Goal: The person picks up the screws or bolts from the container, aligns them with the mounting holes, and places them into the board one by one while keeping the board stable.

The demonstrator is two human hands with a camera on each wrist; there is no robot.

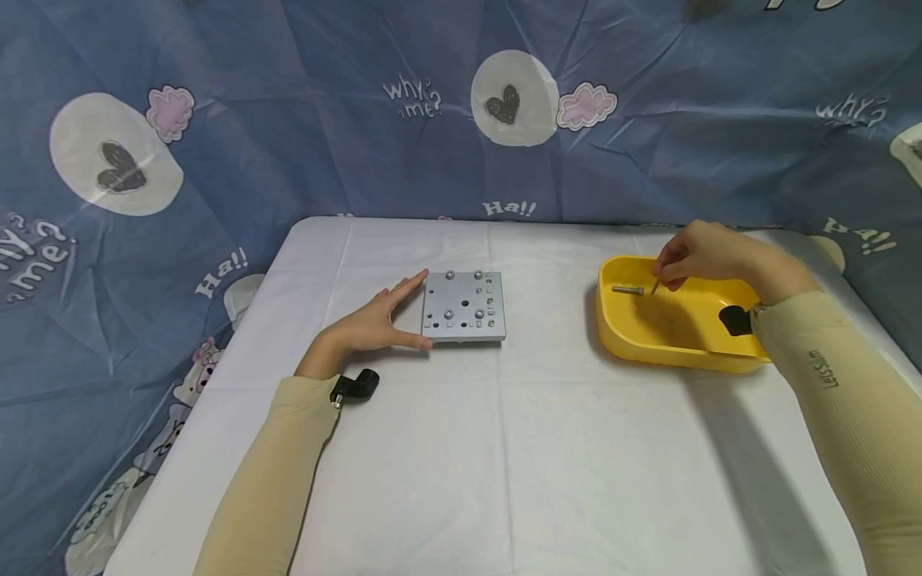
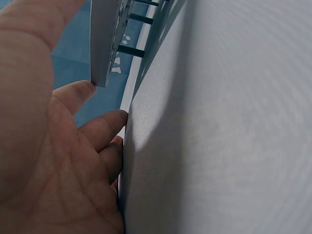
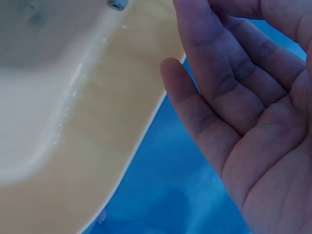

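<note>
A square grey metal plate [image 1: 464,307] with holes and several socket-head screws lies on the table. Screw shanks protrude beneath it in the left wrist view. My left hand [image 1: 370,324] spans the plate's left side, thumb at the near corner and index finger at the far one, holding it by its edges. Over the yellow tray [image 1: 612,340], my right hand [image 1: 695,254] pinches a small screw [image 1: 655,286] pointing downward. Another socket-head screw [image 1: 628,290] lies in the tray. In the right wrist view the pinched screw is hidden, with the fingers [image 3: 204,63] beside the tray rim.
White cloth [image 1: 432,464] covers the table. A blue patterned curtain [image 1: 346,144] hangs behind and along the left side. A black wrist camera [image 1: 356,386] sits at my left cuff.
</note>
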